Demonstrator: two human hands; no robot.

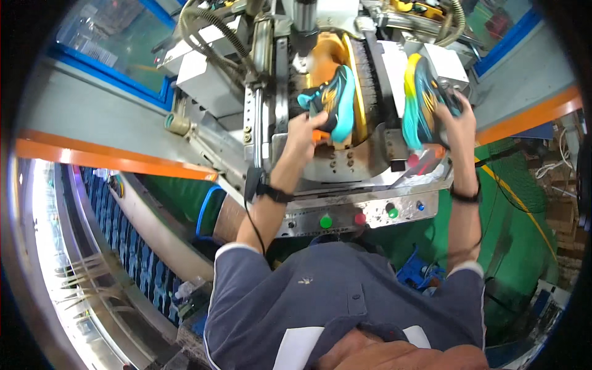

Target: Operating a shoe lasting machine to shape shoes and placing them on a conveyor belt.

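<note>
My left hand point(302, 134) is closed on a black sports shoe point(336, 102) with a turquoise sole and orange marks. That shoe lies tilted over the middle bay of the machine point(354, 166), just in front of a yellow-orange block point(328, 52). At the right of the bay, my right hand point(457, 120) grips a second shoe point(422, 102), dark with a yellow and turquoise sole, held toe upward above the machine's right side. My right fingers wrap round its far edge. The inside of each shoe is mostly hidden.
Along the machine's near edge runs a control panel point(364, 216) with green, red and blue buttons. A metal press shaft point(304, 24) hangs over the bay. Orange rails point(117, 158) flank both sides. A conveyor point(80, 246) curves along the left. A blue object point(420, 271) lies on the green floor.
</note>
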